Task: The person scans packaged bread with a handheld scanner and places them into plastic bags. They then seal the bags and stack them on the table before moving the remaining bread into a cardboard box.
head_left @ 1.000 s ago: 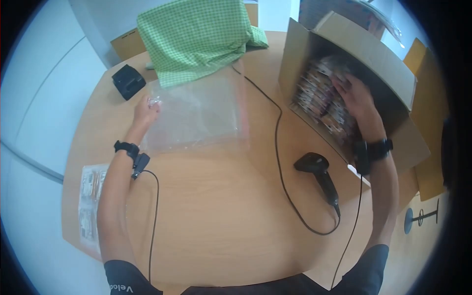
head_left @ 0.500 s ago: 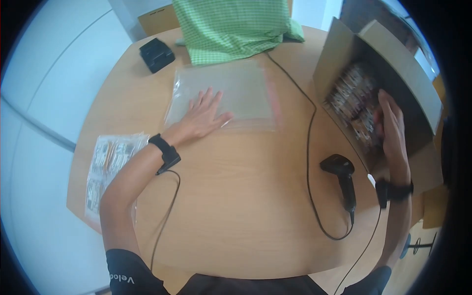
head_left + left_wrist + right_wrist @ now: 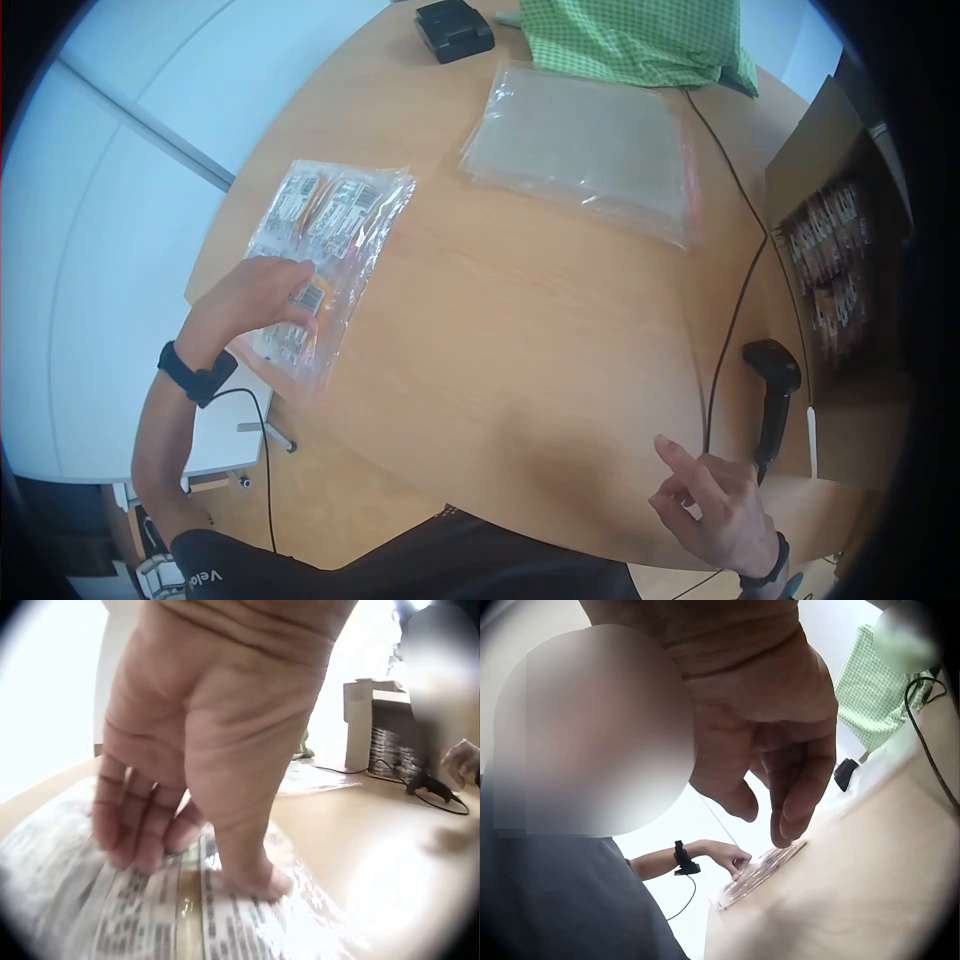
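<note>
My left hand (image 3: 250, 298) is over a clear plastic bag (image 3: 345, 215) of flat packets with printed labels, at the table's left edge. In the left wrist view, the fingertips and thumb reach down to the labelled packets (image 3: 142, 919), spread apart with nothing pinched between them. My right hand (image 3: 722, 508) hovers near the front right edge of the table, its fingers loosely bent around nothing. Just beyond it lies a black handheld barcode scanner (image 3: 773, 395) with a cable.
Flat, see-through plastic bags (image 3: 585, 140) are stacked at the back. Behind them hangs a green checked cloth (image 3: 640, 42), with a black device (image 3: 455, 32) to its left. An open cardboard box (image 3: 870, 430) on the right holds rows of packets (image 3: 825, 240). A black cable (image 3: 735, 310) crosses the table.
My left hand has left the stacked clear bags and moved left and nearer to the bag of packets. My right hand has come out of the box, without a packet. The head view has turned left.
</note>
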A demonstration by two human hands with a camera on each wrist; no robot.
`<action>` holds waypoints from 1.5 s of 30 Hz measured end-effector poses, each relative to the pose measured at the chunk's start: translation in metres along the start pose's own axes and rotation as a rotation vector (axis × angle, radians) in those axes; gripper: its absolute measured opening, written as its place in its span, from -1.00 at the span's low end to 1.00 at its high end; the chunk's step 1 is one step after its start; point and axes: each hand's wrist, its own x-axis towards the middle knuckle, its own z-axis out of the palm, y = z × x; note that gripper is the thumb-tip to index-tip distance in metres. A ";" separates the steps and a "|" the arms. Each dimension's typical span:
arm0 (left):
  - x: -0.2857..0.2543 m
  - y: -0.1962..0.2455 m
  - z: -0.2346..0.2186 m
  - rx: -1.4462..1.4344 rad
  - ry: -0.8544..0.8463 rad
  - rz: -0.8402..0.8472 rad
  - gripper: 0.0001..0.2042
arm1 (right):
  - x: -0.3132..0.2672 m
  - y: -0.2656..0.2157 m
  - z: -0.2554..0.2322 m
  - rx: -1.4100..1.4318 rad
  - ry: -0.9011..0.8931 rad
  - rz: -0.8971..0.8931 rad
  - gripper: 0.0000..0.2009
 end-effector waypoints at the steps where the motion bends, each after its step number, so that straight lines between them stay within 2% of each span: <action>1: -0.004 -0.005 0.006 -0.001 -0.007 -0.005 -0.54 | 0.003 0.001 0.002 0.010 -0.017 -0.034 -0.33; 3: -0.010 -0.005 0.012 -0.157 0.070 0.112 -0.57 | 0.007 0.002 0.009 0.033 -0.026 -0.060 -0.35; 4: -0.009 -0.002 0.008 -0.160 0.071 0.107 -0.57 | 0.009 0.002 0.012 0.049 -0.027 -0.083 -0.37; 6: -0.004 0.013 -0.008 -0.443 -0.170 -0.007 -0.60 | 0.010 0.001 0.016 0.049 -0.049 -0.112 -0.40; 7: -0.002 0.027 -0.014 -0.448 -0.170 -0.009 -0.60 | 0.011 0.000 0.016 0.043 -0.064 -0.140 -0.42; 9: -0.003 0.051 -0.028 -0.021 0.114 0.095 -0.62 | 0.013 -0.003 0.018 0.031 -0.088 -0.163 -0.43; 10: -0.008 0.053 -0.036 -0.027 0.105 0.093 -0.62 | 0.014 -0.005 0.018 0.017 -0.109 -0.188 -0.44; 12: -0.011 0.056 -0.051 0.155 -0.015 -0.132 -0.67 | 0.010 -0.006 0.019 0.015 -0.111 -0.176 -0.46; 13: -0.011 0.043 -0.038 0.156 -0.015 -0.127 -0.67 | 0.007 -0.007 0.020 0.006 -0.106 -0.164 -0.47; 15: -0.016 0.000 0.006 0.227 -0.033 0.052 -0.66 | 0.000 -0.004 0.022 0.032 -0.088 -0.144 -0.48; 16: -0.017 -0.007 0.011 0.231 -0.031 0.056 -0.66 | -0.002 -0.003 0.023 0.057 -0.071 -0.126 -0.48; 18: -0.019 -0.009 0.014 -0.074 0.007 0.108 -0.71 | 0.000 -0.001 0.022 0.064 -0.061 -0.118 -0.50; 20: -0.019 -0.004 0.003 -0.161 -0.026 0.106 -0.70 | 0.003 0.001 0.025 0.068 -0.055 -0.115 -0.51; 22: -0.017 0.014 -0.022 -0.255 -0.062 0.104 -0.68 | 0.006 0.002 0.028 0.118 -0.046 -0.185 -0.45; 24: -0.008 0.047 -0.044 -0.447 -0.174 0.121 -0.64 | 0.012 -0.004 0.026 0.144 -0.081 -0.216 -0.46; 26: 0.011 0.085 -0.054 -0.532 -0.160 0.168 -0.63 | 0.019 -0.010 0.023 0.159 -0.113 -0.220 -0.47; 28: 0.041 0.127 -0.051 -0.622 -0.164 0.254 -0.61 | 0.024 -0.015 0.026 0.303 -0.176 -0.245 -0.48; 29: 0.057 0.150 -0.049 -0.846 -0.191 0.164 -0.62 | 0.028 -0.018 0.029 0.283 -0.176 -0.203 -0.48; 30: 0.070 0.170 -0.047 -1.065 -0.224 0.071 -0.63 | 0.033 -0.018 0.035 0.255 -0.103 -0.182 -0.50; 31: 0.083 0.184 -0.043 -1.078 -0.238 0.116 -0.63 | 0.037 -0.015 0.040 0.227 -0.031 -0.163 -0.53; 32: 0.097 0.197 -0.036 -1.230 -0.218 0.097 -0.64 | 0.039 -0.006 0.045 0.206 -0.026 -0.123 -0.53; 33: 0.109 0.207 -0.029 -1.380 -0.200 0.070 -0.64 | 0.043 0.007 0.050 0.049 -0.012 -0.105 -0.56; 35: 0.117 0.214 -0.015 -1.373 -0.227 0.156 -0.68 | 0.056 0.020 0.038 -0.196 -0.040 -0.014 -0.60; 36: 0.108 0.221 -0.007 -1.278 -0.074 0.286 -0.70 | 0.060 0.030 0.033 -0.217 -0.028 -0.037 -0.58; 37: 0.096 0.225 0.003 -1.177 0.081 0.408 -0.65 | 0.064 0.041 0.030 -0.236 -0.015 -0.066 -0.55; 38: 0.084 0.220 0.016 -0.749 0.212 0.539 -0.25 | 0.068 0.047 0.025 -0.238 -0.010 -0.053 -0.55; 39: 0.072 0.223 0.025 -0.748 0.208 0.546 -0.25 | 0.070 0.051 0.022 -0.234 0.024 -0.046 -0.48; 41: 0.054 0.224 0.038 -0.317 0.258 0.563 0.10 | 0.077 0.060 0.021 -0.220 0.053 -0.038 -0.40; 42: 0.053 0.221 0.047 -0.317 0.250 0.562 0.10 | 0.081 0.064 0.023 -0.148 -0.013 0.082 -0.33; 43: 0.053 0.217 0.060 -0.315 0.236 0.573 0.18 | 0.085 0.067 0.025 -0.074 -0.082 0.200 -0.24; 44: 0.054 0.214 0.070 -0.314 0.227 0.580 0.27 | 0.092 0.070 0.021 -0.071 -0.089 0.196 -0.24; 45: 0.054 0.214 0.075 -0.316 0.226 0.573 0.27 | 0.100 0.072 0.015 -0.002 -0.215 0.226 -0.21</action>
